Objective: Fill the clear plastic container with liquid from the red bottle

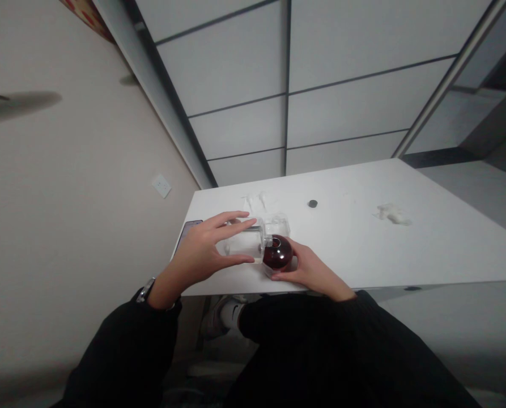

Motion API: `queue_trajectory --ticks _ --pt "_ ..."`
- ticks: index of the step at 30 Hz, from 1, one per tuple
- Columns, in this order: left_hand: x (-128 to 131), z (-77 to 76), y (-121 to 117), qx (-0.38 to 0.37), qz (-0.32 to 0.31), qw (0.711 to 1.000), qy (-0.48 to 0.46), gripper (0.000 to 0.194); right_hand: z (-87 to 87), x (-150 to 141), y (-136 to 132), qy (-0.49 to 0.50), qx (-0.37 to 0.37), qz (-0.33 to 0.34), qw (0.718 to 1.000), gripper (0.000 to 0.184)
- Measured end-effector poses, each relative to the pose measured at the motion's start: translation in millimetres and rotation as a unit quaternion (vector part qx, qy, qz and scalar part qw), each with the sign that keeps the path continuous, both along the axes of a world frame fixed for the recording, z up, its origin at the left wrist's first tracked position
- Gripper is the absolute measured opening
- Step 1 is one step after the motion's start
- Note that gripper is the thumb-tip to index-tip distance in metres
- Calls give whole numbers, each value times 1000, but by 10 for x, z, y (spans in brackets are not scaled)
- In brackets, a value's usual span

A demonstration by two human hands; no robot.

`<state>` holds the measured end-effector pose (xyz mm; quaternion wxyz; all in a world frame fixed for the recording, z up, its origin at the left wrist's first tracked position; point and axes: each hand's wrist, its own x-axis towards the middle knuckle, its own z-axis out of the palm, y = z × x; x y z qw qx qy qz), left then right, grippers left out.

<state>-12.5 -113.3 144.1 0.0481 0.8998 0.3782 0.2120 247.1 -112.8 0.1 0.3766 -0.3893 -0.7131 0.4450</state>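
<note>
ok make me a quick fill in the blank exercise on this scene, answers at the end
1. The left hand tips the clear bottle toward the dark bottle in the ____ hand.
2. On the white table, the small dark disc lies to the ____ of the crumpled white clump.
3. Both sleeves are ____ in colour.

right; left; black

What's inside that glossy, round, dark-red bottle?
The dark-red bottle shows an open mouth, a clear boxy bottle tipped towards it; dark walls hide any contents.
</note>
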Motion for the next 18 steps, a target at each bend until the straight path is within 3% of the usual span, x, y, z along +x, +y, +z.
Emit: queue_trajectory --ticks 18 --pt "35 63 -2 -5 0 1000 10 60 -28 3 8 0 8 -2 1000 85"
